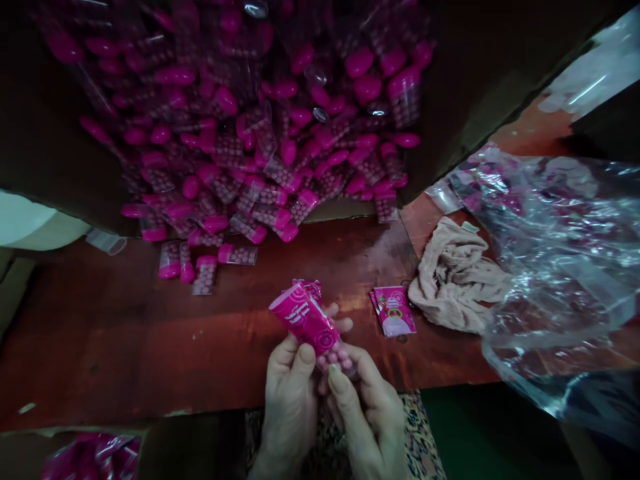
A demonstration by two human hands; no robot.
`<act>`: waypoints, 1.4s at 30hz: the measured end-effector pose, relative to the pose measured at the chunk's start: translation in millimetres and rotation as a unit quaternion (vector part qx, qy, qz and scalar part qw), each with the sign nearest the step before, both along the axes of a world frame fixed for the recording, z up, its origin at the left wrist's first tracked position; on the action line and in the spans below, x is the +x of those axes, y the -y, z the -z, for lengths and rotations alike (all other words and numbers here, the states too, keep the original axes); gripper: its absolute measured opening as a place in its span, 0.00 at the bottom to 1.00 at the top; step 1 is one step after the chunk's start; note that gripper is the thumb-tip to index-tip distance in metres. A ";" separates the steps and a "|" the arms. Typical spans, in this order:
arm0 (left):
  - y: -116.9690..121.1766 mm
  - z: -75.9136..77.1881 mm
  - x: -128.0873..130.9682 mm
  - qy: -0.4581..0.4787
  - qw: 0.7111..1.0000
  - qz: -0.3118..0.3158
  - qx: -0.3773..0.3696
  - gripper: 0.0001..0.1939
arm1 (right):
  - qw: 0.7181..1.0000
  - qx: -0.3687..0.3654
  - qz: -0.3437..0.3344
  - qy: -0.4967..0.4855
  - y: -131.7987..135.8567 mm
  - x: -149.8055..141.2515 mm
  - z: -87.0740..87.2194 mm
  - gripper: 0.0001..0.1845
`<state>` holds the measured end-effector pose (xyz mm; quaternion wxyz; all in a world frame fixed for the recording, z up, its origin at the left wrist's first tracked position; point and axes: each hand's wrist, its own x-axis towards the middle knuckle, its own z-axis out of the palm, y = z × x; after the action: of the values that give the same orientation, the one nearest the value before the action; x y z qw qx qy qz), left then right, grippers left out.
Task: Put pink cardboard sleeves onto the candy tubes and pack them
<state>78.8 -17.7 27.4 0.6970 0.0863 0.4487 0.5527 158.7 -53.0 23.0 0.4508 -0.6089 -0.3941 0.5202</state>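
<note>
Above the front edge of the table, my left hand (293,387) is closed on a glossy pink printed sleeve (305,319), thumb on its near side. Out of the sleeve's lower end shows a small clear container of round pink candies (336,357). My right hand (367,400) pinches that container between thumb and fingers. The sleeve covers the container's other end. Just behind my hands lies another pink printed piece (311,287), partly hidden. To the right is a small stack of flat pink printed sleeves (394,313).
A large cardboard box (453,120) lies open towards me, filled with pink-capped candy containers (270,180). Several have spilled onto the red-brown table (125,333). A crumpled beige cloth (455,280) and clear plastic bag (560,287) lie right. Pink packets (95,457) sit lower left.
</note>
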 end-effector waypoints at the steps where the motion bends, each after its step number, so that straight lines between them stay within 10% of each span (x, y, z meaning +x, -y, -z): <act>1: -1.7 -0.1 -2.4 -0.001 1.000 -0.011 0.013 0.16 | 1.000 0.013 -0.017 0.021 0.4 0.5 0.9 0.14; 17: -1.5 0.9 -2.4 0.008 0.999 0.038 -0.003 0.14 | 0.972 0.123 -0.031 0.196 -1.2 -7.2 2.7 0.12; 26: -10.5 3.6 -10.5 -0.062 0.997 -0.008 0.050 0.14 | 0.980 -0.073 -0.062 -0.176 -12.5 -3.9 2.3 0.13; 33: 5.2 -2.7 1.3 -0.071 0.996 0.008 0.044 0.16 | 0.998 0.021 0.019 0.051 5.5 -6.6 15.3 0.16; 42: -1.2 -13.3 -13.1 -0.073 0.994 0.000 0.078 0.20 | 0.997 0.019 -0.072 0.008 -1.6 0.6 2.4 0.18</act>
<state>65.8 -16.5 40.7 0.6536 0.1799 0.4540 0.5783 159.2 -51.4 20.6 0.4208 -0.5742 -0.4502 0.5389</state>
